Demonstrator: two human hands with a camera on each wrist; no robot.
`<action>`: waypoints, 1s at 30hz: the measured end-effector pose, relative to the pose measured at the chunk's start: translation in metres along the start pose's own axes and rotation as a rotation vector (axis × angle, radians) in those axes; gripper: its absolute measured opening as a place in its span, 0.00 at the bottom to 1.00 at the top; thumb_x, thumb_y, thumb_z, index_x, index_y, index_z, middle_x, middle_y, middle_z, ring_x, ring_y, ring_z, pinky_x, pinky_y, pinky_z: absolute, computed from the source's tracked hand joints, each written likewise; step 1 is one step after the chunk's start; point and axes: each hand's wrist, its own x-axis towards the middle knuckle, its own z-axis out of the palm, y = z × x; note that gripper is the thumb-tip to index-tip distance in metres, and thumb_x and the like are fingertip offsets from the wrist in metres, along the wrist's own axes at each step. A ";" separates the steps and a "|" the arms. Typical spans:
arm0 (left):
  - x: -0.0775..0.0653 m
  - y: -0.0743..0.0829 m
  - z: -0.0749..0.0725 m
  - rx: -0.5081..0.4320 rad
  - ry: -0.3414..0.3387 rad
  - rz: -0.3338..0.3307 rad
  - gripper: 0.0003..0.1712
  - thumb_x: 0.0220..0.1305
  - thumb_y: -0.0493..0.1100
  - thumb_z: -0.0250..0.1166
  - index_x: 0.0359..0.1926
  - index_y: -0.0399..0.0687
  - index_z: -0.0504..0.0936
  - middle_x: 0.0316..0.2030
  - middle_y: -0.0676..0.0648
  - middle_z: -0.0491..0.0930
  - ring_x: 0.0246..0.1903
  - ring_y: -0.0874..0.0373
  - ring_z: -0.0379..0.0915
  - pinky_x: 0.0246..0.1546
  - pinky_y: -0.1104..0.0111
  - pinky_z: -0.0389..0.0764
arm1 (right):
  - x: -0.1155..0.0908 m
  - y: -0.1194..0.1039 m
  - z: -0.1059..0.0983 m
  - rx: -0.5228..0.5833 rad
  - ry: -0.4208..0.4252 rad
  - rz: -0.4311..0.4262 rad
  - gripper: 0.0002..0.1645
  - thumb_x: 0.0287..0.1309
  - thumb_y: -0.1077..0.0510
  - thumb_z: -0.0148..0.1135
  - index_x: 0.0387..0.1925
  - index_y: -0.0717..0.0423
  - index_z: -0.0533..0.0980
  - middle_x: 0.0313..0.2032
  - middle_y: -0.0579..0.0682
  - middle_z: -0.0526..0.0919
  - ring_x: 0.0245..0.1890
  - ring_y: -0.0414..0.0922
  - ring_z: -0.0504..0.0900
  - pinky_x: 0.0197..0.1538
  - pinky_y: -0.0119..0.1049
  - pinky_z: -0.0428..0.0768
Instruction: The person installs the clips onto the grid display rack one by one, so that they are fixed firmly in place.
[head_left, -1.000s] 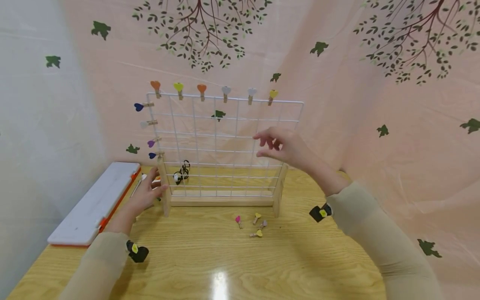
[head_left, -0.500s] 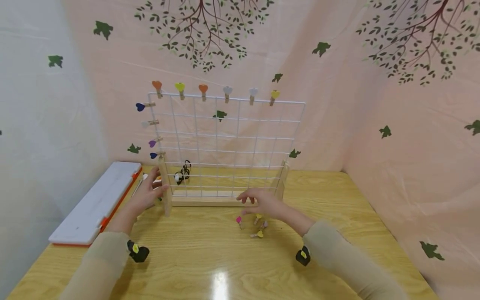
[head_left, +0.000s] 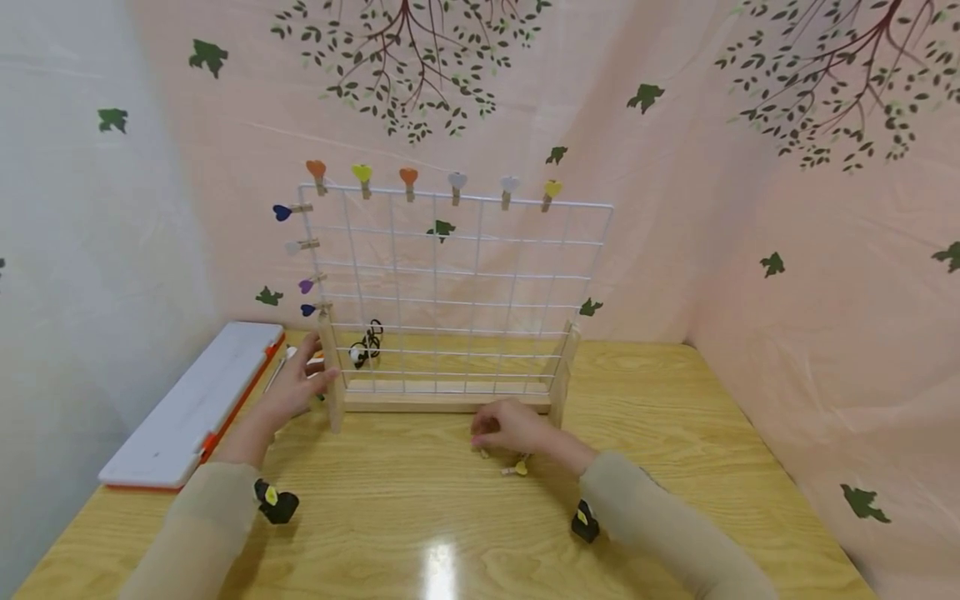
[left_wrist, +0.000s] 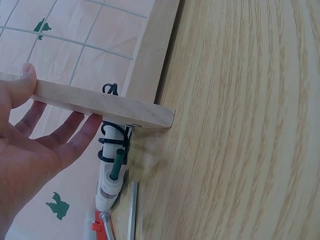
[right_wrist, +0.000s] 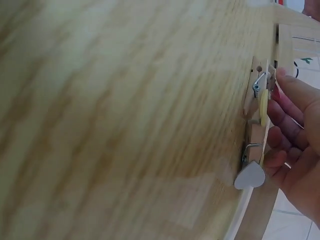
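Note:
My left hand [head_left: 291,387] grips the left wooden leg [left_wrist: 100,102] of a stand, thumb on one side and fingers on the other. The stand holds up a white wire grid [head_left: 480,242]. Low over the table, my right hand [head_left: 517,427] pinches a small clothespin with a pink heart [head_left: 477,441] between thumb and forefinger. Close beside those fingers lie a yellow-heart clothespin [right_wrist: 264,107] and one with a pale grey heart [right_wrist: 250,176]. Another yellow-heart clothespin [head_left: 519,469] shows below the hand in the head view, which hides part of the group.
Heart clothespins, among them an orange one [head_left: 408,177] and a dark blue one [head_left: 282,213], line the grid's top and left edges. A white case [head_left: 191,404] with orange trim lies at left. A cable [head_left: 367,343] sits behind the grid, and a metal rod [left_wrist: 133,210] near the left leg.
My right hand has come down from in front of the grid's right side to the loose clothespins, and its fingers have closed on the pink-heart one. The left hand has stayed put.

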 end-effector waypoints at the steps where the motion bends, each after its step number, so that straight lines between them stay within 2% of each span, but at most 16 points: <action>1: 0.000 0.000 0.000 0.004 0.003 -0.001 0.40 0.64 0.42 0.52 0.69 0.55 0.37 0.65 0.35 0.47 0.58 0.33 0.56 0.45 0.47 0.72 | 0.000 -0.001 0.000 -0.010 0.001 -0.006 0.13 0.47 0.46 0.64 0.33 0.47 0.80 0.27 0.34 0.78 0.27 0.29 0.74 0.30 0.23 0.73; 6: 0.000 -0.001 0.000 0.014 0.004 -0.004 0.39 0.64 0.41 0.52 0.69 0.55 0.38 0.65 0.35 0.48 0.57 0.33 0.56 0.45 0.47 0.72 | -0.001 -0.007 -0.001 -0.006 -0.009 -0.015 0.07 0.48 0.48 0.64 0.27 0.46 0.80 0.23 0.34 0.77 0.24 0.29 0.72 0.28 0.23 0.72; 12: 0.001 -0.001 0.000 0.016 0.004 -0.010 0.39 0.64 0.41 0.52 0.69 0.55 0.38 0.65 0.35 0.47 0.58 0.33 0.56 0.45 0.47 0.73 | -0.003 -0.006 0.000 0.049 0.001 -0.021 0.06 0.47 0.50 0.65 0.26 0.47 0.79 0.22 0.36 0.77 0.22 0.30 0.71 0.26 0.23 0.71; 18: 0.000 -0.002 0.000 0.013 0.001 -0.012 0.40 0.64 0.42 0.52 0.69 0.56 0.38 0.66 0.36 0.46 0.58 0.33 0.55 0.45 0.47 0.72 | -0.008 -0.011 -0.006 0.136 0.066 -0.014 0.04 0.49 0.52 0.64 0.27 0.46 0.77 0.24 0.36 0.78 0.24 0.31 0.73 0.26 0.25 0.73; 23: 0.002 -0.003 -0.001 0.000 -0.001 -0.008 0.40 0.64 0.44 0.52 0.69 0.57 0.37 0.66 0.36 0.47 0.58 0.33 0.55 0.45 0.47 0.72 | -0.013 -0.030 -0.028 0.193 0.157 -0.009 0.04 0.52 0.52 0.61 0.29 0.46 0.76 0.26 0.37 0.79 0.26 0.33 0.75 0.27 0.28 0.76; 30: 0.003 -0.005 -0.001 -0.001 0.000 -0.002 0.41 0.65 0.42 0.52 0.69 0.58 0.37 0.66 0.36 0.47 0.58 0.33 0.55 0.44 0.48 0.73 | -0.022 -0.049 -0.080 0.256 0.251 -0.098 0.08 0.54 0.55 0.59 0.33 0.54 0.78 0.30 0.42 0.79 0.31 0.36 0.77 0.31 0.32 0.78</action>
